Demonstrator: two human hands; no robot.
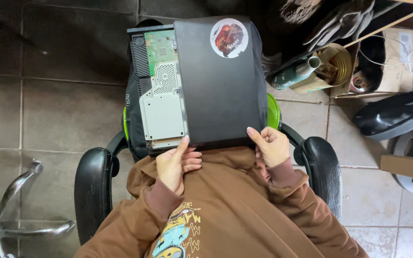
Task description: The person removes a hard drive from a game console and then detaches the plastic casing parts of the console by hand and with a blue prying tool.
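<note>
**Opened console held on lap, both hands at near edge**

Far left, chrome chair base [13, 210] on tiled floor [63, 110]; black armrest [92, 186] next; left hand [175, 165] at near-left corner of game console [192, 86], fingers [191, 161] curled under the exposed metal chassis [163, 112], gripping it; console rests lengthwise on lap; black top cover [221, 81] with round sticker [229, 37] sits shifted right, uncovering green circuit board [160, 48]; right hand [271, 145] clasps cover's near-right corner, thumb on top; cluttered shelf [359, 57] at far right.
</note>
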